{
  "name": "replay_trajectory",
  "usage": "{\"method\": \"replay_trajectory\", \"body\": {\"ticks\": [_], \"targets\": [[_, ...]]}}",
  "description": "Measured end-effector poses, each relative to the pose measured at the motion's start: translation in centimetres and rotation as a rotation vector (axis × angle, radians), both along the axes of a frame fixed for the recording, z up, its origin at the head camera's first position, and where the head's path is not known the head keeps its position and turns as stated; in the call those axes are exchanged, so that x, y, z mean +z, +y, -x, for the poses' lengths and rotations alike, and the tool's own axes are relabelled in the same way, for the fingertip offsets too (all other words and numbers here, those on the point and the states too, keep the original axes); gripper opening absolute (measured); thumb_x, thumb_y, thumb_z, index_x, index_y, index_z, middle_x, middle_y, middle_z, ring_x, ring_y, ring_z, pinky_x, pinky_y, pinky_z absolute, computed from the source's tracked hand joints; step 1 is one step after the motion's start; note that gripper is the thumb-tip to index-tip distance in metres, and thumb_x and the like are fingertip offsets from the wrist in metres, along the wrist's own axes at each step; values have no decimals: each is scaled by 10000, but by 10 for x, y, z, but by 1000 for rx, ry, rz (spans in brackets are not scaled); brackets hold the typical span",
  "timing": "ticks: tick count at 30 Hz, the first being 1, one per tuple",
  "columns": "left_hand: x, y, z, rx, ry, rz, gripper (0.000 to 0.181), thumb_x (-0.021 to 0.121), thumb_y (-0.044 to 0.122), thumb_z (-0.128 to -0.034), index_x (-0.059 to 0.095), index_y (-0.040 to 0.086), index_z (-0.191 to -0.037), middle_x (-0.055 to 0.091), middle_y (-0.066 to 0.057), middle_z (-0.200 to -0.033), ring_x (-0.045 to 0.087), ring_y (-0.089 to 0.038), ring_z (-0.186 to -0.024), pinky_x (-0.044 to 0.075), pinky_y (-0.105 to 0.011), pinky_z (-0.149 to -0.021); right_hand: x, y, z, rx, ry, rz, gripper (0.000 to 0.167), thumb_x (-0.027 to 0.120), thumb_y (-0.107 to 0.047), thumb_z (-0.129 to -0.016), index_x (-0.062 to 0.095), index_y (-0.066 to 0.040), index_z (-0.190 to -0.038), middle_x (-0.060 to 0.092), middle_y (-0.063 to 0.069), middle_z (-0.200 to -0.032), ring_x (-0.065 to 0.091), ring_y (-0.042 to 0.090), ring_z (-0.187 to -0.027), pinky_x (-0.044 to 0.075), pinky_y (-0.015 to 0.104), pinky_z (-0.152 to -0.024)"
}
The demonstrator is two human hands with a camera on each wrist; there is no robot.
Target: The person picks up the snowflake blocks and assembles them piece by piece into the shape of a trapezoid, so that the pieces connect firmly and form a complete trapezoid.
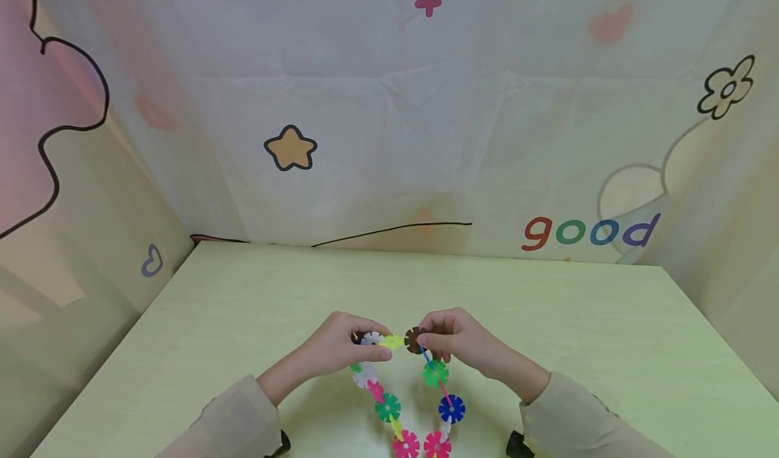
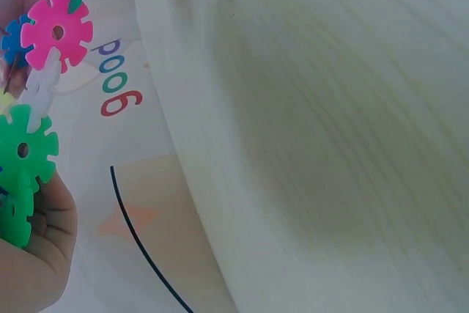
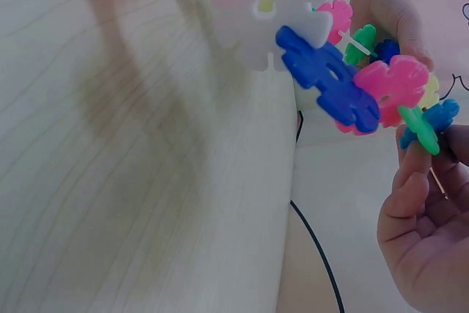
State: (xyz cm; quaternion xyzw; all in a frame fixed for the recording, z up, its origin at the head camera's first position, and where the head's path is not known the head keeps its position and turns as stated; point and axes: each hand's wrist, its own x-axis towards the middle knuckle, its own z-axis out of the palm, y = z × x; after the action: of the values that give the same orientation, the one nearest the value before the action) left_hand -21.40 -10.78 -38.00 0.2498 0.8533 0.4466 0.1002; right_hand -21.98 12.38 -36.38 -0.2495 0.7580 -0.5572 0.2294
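A chain of notched plastic snowflake discs hangs in a loop between both hands. My left hand pinches its left end, where white and dark discs and a yellow disc show by the fingertips. Across a small gap, my right hand pinches a brown disc. Below it hang a light green disc and a blue disc. Pink discs are at the lower edge. The left wrist view shows a green disc against the left fingers; a white disc is nearest the right wrist camera.
A pale wooden-looking table lies under the hands. Printed cloth stands behind it and along both sides, with a star, a flower and the word "good". Dark bands show near both sleeves.
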Motion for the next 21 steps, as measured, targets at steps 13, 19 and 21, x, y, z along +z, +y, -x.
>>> {"method": "replay_trajectory", "body": {"ticks": [13,19,21], "targets": [[3,0,0,-40,8,6,320,676,367,-749,675,148,-982,620,51,-708,489,-63,-583,423,-212,-519,-2,-4,-1,33,19,-24,197,532,-108,-870,580,83,-868,627,45,-779,469,60,-536,400,170,-494],[3,0,-1,-63,6,20,312,660,361,-766,669,155,-1001,575,64,-644,436,-27,-546,383,-190,-499,-1,-5,-2,55,23,-17,209,533,-119,-874,587,83,-871,632,34,-786,467,53,-539,402,174,-501],[3,0,-2,-67,2,23,308,655,354,-773,666,155,-1007,568,69,-647,430,-21,-544,380,-185,-499,-1,-5,-2,58,30,-19,205,531,-114,-873,590,82,-868,636,41,-785,471,53,-538,403,174,-500]]}}
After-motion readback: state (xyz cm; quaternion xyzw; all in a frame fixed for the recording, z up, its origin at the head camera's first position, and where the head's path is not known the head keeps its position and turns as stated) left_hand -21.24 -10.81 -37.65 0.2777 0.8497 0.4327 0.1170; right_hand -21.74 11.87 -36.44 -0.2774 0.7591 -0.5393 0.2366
